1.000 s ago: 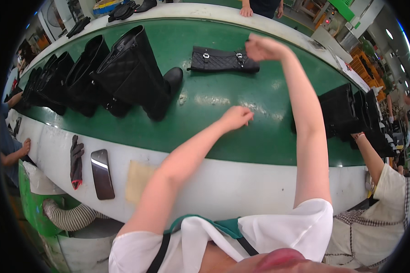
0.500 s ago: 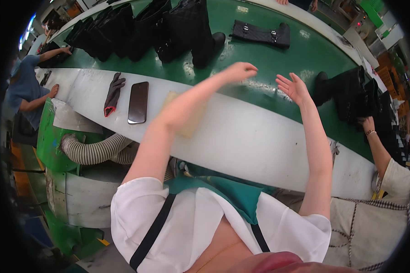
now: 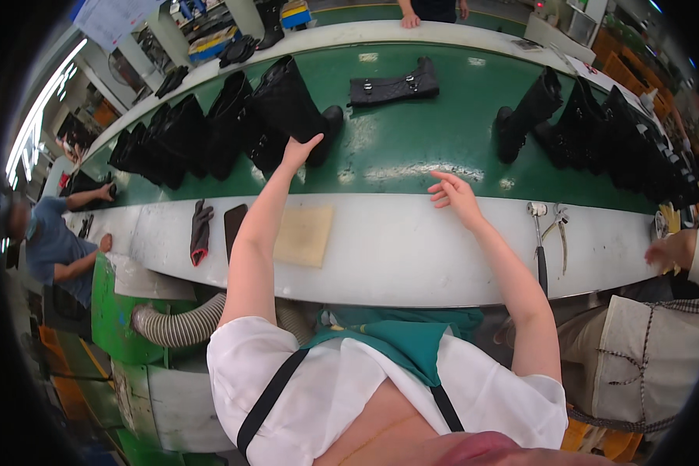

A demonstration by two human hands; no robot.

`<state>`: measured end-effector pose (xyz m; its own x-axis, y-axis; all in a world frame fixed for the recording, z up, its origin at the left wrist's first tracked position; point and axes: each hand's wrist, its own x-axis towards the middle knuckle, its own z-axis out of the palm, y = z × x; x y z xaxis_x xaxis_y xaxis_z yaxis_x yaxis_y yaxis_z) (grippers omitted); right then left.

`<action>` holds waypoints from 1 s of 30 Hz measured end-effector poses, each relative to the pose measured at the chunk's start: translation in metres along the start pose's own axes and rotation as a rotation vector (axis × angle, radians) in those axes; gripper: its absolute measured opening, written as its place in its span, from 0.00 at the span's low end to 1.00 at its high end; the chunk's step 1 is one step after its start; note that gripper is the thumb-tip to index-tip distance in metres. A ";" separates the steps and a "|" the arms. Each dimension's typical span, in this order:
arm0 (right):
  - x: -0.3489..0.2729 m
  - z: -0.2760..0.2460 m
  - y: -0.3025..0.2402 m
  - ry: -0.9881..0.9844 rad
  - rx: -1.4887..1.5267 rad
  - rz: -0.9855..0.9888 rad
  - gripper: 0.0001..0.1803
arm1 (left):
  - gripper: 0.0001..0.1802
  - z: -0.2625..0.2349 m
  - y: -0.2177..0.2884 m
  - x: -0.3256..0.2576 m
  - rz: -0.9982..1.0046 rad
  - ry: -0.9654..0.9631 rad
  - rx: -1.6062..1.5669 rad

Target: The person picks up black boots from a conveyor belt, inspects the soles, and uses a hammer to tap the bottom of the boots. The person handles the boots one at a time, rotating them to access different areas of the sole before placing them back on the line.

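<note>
At the near end of the left row of boots, my left hand (image 3: 299,151) holds a tall black boot (image 3: 283,97) low on its shaft. My thumb points right across it, while the fingers are largely hidden against the dark leather. My right hand (image 3: 456,199) hangs over the near edge of the green belt (image 3: 400,147), open, fingers apart and nothing in it. Another black boot with buckles (image 3: 394,88) lies on its side farther back.
More boots (image 3: 186,132) stand at left, others (image 3: 582,116) at right. On the white ledge (image 3: 396,264) are a glove (image 3: 201,233), phone (image 3: 233,225), yellowish sheet (image 3: 304,235), hammer (image 3: 538,241) and pliers (image 3: 559,225). Co-workers are at left (image 3: 66,241), right (image 3: 676,252) and far side (image 3: 431,9).
My left hand has moved left from above the belt onto the boot. My right hand stays open. The right co-worker's hand has left the boots. My view has shifted, showing more of the far side.
</note>
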<state>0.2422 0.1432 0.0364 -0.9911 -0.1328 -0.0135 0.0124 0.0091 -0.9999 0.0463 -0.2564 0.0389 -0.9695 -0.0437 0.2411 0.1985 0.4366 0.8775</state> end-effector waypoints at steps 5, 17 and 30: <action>-0.003 -0.003 -0.009 0.056 0.012 0.038 0.20 | 0.35 0.005 0.025 -0.007 -0.149 -0.008 -0.317; -0.012 0.047 -0.092 0.305 -0.386 -0.472 0.21 | 0.34 0.011 0.121 -0.175 -0.150 -0.098 -0.848; 0.006 0.032 -0.038 -0.332 0.915 -0.832 0.17 | 0.47 0.107 0.200 -0.299 0.735 -0.273 0.192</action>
<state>0.2405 0.1101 0.0740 -0.6650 -0.0111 0.7468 -0.3747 -0.8599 -0.3465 0.3603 -0.0598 0.0981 -0.6064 0.5250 0.5972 0.7950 0.4161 0.4414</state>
